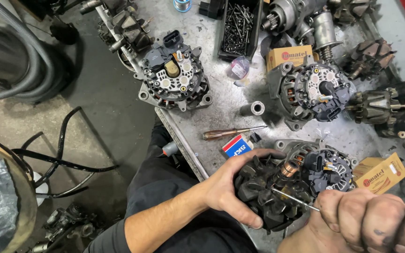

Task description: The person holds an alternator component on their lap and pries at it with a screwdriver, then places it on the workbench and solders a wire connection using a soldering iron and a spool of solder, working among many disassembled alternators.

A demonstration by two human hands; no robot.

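Left hand (pixel 228 189) wrapped around dark alternator rotor (pixel 268 194) at near edge of metal bench (pixel 221 105) — claw poles gripped, copper slip rings (pixel 288 169) exposed. Right hand (pixel 366 220) closed in a fist on thin metal rod (pixel 295 199), tip touching rotor body. Partly stripped alternator (pixel 326 169) just behind, touching rotor. Judged mid-disassembly — rotor apparently out of housing, rod work on it unfinished. Two more alternators (pixel 176 77) (pixel 312 91) farther back; wooden-handled screwdriver (pixel 230 133) lying unused.
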